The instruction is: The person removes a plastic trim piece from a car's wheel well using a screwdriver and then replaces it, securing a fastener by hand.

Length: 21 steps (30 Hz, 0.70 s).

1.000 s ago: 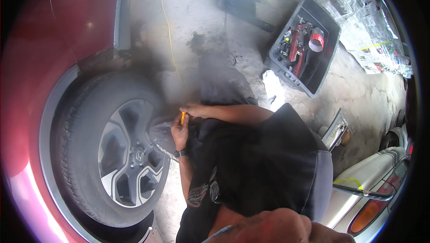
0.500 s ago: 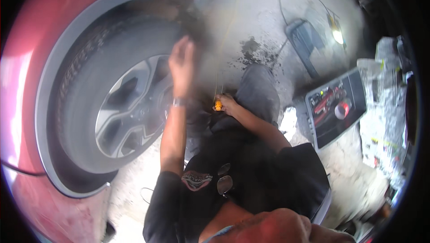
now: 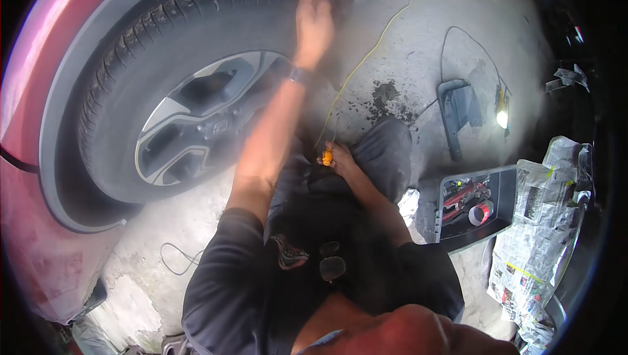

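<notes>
My left hand (image 3: pixel 314 24) reaches forward beside the far side of the tyre (image 3: pixel 124 93), close to the dark end of the wheel arch. Its fingers are stretched out, and I see nothing in them; whether the fingertips touch the arch I cannot tell. Low between my knees, my right hand (image 3: pixel 341 159) is closed round a small orange-handled tool (image 3: pixel 327 157). A thin pale line runs forward from it, perhaps its shaft. The wheel has a grey spoked rim (image 3: pixel 190 129) and sits within the grey arch trim (image 3: pixel 49 139) of a red car (image 3: pixel 29 250).
A yellow cord (image 3: pixel 373 47) runs across the concrete floor. To my right lie a dark plastic panel (image 3: pixel 450 119), a lit work lamp (image 3: pixel 502 116) and a dark bin (image 3: pixel 481 240) holding red tools and a roll. Newspaper sheets (image 3: pixel 533 217) lie beyond the bin.
My left hand has moved forward and to the right, along the tyre. My right hand keeps the orange-handled tool. The whole view has shifted and shows more floor ahead.
</notes>
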{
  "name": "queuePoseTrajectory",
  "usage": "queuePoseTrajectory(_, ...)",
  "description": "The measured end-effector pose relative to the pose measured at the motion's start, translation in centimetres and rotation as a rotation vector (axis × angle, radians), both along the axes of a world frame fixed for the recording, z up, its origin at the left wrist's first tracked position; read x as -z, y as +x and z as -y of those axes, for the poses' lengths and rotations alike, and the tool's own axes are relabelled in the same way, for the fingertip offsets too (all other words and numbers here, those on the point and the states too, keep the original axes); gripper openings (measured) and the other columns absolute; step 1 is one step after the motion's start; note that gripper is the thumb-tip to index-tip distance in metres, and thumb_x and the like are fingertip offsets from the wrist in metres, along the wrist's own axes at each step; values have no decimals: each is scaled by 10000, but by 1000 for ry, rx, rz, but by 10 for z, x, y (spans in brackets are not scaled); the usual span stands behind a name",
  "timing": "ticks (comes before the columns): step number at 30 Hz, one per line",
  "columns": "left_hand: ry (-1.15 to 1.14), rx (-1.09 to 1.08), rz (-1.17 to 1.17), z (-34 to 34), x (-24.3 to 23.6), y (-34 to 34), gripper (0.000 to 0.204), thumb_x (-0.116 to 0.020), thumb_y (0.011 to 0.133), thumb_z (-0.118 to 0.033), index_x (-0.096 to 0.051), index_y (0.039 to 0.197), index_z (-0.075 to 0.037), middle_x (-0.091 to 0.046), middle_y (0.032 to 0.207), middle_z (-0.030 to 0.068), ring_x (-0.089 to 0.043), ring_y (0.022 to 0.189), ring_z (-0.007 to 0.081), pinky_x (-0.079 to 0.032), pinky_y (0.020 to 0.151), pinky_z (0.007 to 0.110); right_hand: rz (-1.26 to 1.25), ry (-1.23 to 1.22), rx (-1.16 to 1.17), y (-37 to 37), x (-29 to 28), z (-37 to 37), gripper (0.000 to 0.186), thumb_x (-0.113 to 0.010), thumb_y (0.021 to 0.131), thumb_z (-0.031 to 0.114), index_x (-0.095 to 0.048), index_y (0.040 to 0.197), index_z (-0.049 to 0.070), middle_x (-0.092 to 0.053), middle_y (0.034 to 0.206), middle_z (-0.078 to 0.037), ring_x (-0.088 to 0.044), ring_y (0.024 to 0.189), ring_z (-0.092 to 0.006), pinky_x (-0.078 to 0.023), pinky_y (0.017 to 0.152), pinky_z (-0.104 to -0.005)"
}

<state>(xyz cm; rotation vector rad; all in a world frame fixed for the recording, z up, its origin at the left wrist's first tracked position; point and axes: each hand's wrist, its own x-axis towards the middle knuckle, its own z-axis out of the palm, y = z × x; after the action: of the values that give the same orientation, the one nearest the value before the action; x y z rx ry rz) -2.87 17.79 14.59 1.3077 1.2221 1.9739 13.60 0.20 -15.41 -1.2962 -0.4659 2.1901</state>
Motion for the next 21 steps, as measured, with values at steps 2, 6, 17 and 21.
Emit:
queuePoseTrajectory(2, -35, 80, 58, -1, -6, -6, 417, -461, 967, -48, -451, 1376, 33, -563, 1316, 145, -553, 1183, 178, -427, 987, 273, 57, -29, 14, -2, 0, 0, 212, -596, 942, 176, -509, 1021, 0, -565, 787, -129, -623, 622, -262, -610, 591, -463)
queuePoseTrajectory(6, 7, 47, 47, 6, -17, -7, 414, -473, 969, -52, -458, 1377, 16, -566, 1308, 125, -553, 1180, 171, -438, 948, 266, 64, -54, -12, -6, -8, 1, 221, -599, 941, 184, -500, 1011, -2, -551, 771, -118, -619, 621, -256, -610, 581, -454)
queuePoseTrajectory(17, 241, -37, 31, 17, -54, -15, 349, -634, 958, -160, -534, 1237, 24, -612, 1155, 104, -613, 1042, 167, -525, 906, 327, 94, -29, 7, -13, -18, 2, 231, -580, 954, 187, -519, 1087, 7, -529, 906, -108, -603, 698, -225, -615, 591, -404)
queuePoseTrajectory(21, 205, -35, 71, 16, -56, -13, 305, -610, 975, -183, -537, 1180, 30, -605, 1038, 83, -609, 979, 158, -572, 849, 338, 87, -72, 17, -15, -28, -1, 233, -598, 953, 212, -533, 1085, 31, -530, 913, -92, -597, 721, -218, -614, 589, -400)
